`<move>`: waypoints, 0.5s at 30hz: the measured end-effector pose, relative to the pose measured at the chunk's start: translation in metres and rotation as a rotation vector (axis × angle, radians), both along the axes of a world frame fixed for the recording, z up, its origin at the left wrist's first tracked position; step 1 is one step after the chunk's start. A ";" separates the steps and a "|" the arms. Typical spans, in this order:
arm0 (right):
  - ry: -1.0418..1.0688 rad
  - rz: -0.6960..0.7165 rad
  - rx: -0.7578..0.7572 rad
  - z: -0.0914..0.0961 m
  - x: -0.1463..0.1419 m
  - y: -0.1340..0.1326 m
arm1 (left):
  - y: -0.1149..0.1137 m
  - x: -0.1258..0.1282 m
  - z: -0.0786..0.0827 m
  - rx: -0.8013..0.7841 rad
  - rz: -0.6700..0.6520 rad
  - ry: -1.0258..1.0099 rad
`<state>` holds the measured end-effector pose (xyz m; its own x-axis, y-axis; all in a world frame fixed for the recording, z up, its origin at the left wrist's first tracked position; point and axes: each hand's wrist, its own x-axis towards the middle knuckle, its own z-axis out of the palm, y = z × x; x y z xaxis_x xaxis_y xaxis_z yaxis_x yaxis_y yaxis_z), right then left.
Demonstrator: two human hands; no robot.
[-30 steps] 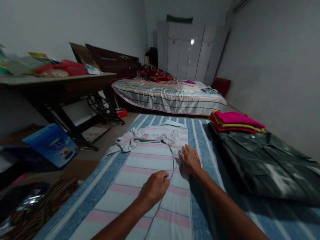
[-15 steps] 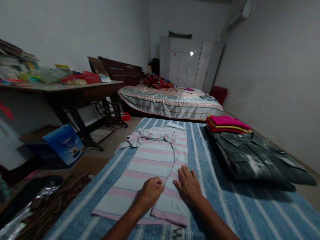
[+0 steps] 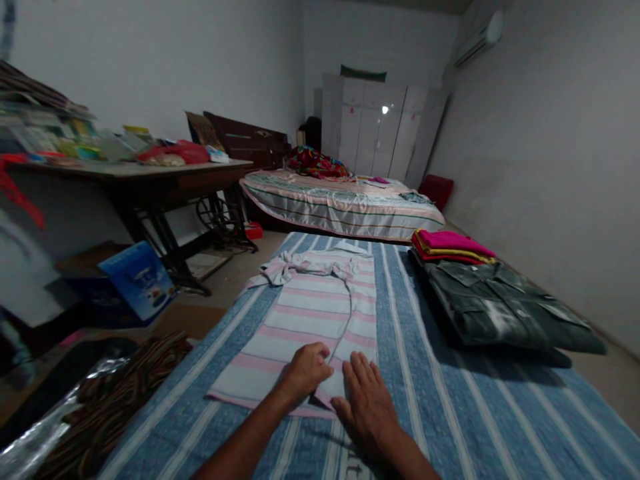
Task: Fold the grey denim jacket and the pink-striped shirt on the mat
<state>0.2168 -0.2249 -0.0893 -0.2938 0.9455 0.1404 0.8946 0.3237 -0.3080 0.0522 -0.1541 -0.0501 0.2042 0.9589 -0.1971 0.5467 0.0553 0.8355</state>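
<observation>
A pink-and-white striped shirt (image 3: 295,321) lies on the blue striped bedcover (image 3: 240,347), its right side folded over toward the middle. Its sleeve is bunched at the far left. My left hand (image 3: 306,368) pinches the edge of the folded-over strip near the hem, fingertips closed on the cloth. Flat on the lower right part of the shirt, my right hand (image 3: 364,393) rests with its fingers stretched out.
To the right lie a folded dark green jacket (image 3: 505,307) and a stack of pink, yellow and red folded clothes (image 3: 453,245). A sewing machine table (image 3: 185,172) stands left. Beyond is another bed (image 3: 345,207). A blue box (image 3: 137,283) sits on the floor.
My right hand has slid nearer along the folded strip, to the hem. My left hand keeps its pinch on the cloth. The view has shifted slightly.
</observation>
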 end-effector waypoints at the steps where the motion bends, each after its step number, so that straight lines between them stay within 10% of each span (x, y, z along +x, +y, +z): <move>1: 0.003 -0.001 -0.002 0.000 0.000 0.000 | 0.000 -0.001 -0.002 -0.004 -0.014 -0.011; 15: 0.069 0.020 0.190 -0.002 0.005 -0.008 | 0.040 0.015 0.022 -0.182 -0.013 -0.068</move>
